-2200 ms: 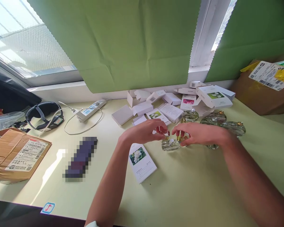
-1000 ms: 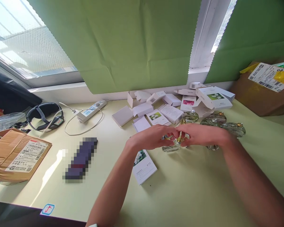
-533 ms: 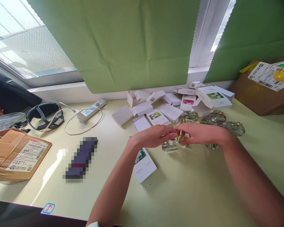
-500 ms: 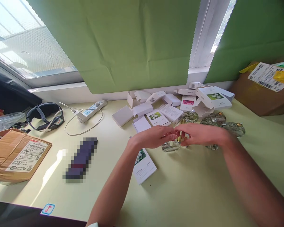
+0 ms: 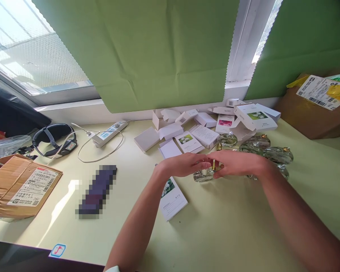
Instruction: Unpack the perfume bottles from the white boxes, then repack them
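At the centre of the frame, the left hand (image 5: 184, 165) and right hand (image 5: 238, 163) meet fingertip to fingertip above a small round clear glass bottle (image 5: 203, 175) lying on the pale green surface (image 5: 229, 226). The right grip pinches a small gold cap (image 5: 214, 164); the left fingers are pressed together at the bottle's neck, though whether they actually clasp anything I cannot tell. Just below the left wrist lies a white carton with a white flower picture (image 5: 171, 196), its print too small to read. Compared with half a second ago, the hands sit slightly closer together, fingertips now touching.
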A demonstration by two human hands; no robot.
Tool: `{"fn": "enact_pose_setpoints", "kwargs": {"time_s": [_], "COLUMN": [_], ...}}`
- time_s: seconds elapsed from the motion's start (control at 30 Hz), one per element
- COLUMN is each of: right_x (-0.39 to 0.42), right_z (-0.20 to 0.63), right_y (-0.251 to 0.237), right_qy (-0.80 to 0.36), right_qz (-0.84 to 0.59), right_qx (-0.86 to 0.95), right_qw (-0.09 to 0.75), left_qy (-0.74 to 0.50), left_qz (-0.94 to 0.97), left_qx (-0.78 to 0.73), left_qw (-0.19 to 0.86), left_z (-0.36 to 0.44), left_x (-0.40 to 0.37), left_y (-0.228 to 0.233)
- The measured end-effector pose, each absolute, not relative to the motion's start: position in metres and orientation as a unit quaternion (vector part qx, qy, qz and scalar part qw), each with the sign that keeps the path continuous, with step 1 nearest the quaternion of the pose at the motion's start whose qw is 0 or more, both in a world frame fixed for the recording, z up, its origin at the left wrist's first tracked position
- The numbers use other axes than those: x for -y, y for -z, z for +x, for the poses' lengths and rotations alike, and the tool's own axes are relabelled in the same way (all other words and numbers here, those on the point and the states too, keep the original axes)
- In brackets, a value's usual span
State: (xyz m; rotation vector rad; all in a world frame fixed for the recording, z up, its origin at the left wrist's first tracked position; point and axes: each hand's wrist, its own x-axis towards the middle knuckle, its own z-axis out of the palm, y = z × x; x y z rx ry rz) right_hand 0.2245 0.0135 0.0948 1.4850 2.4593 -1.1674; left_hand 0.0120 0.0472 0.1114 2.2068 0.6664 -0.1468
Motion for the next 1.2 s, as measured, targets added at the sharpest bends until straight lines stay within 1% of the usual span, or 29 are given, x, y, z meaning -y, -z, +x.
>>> {"fn": "enact_pose_setpoints", "kwargs": {"time_s": [0.33, 0.5, 0.7, 0.77, 0.83, 0.93, 1.1, 1.2], "right_x": [-0.017, -0.018, -0.02, -0.02, -0.02, -0.022, -0.025, -0.025], "right_z": [0.22, 0.221, 0.213, 0.211, 0.21, 0.21, 0.21, 0.211], "right_y": [-0.087, -0.078, -0.071, -0.071, -0.072, -0.072, -0.071, -0.074], "right_qy": [0.377, 0.365, 0.339, 0.332, 0.323, 0.317, 0.31, 0.309], "right_qz": [0.477, 0.473, 0.467, 0.458, 0.452, 0.437, 0.407, 0.397], "right_qx": [-0.793, -0.801, -0.816, -0.824, -0.831, -0.842, -0.859, -0.864], "right_qw": [0.03, 0.031, 0.032, 0.029, 0.023, 0.012, -0.007, -0.015], "left_qy": [0.066, 0.041, 0.013, 0.042, 0.098, 0.156, 0.133, 0.118], "left_qz": [0.871, 0.876, 0.855, 0.836, 0.811, 0.785, 0.767, 0.773], "left_qx": [-0.259, -0.319, -0.433, -0.49, -0.546, -0.585, -0.618, -0.611], "left_qw": [0.412, 0.358, 0.287, 0.244, 0.185, 0.131, 0.107, 0.12], "left_z": [0.015, 0.003, -0.036, -0.049, -0.059, -0.065, -0.057, -0.052], "left_x": [-0.047, -0.048, -0.055, -0.047, -0.034, -0.011, 0.008, 0.013], "left_y": [-0.104, -0.117, -0.128, -0.124, -0.114, -0.096, -0.074, -0.071]}}
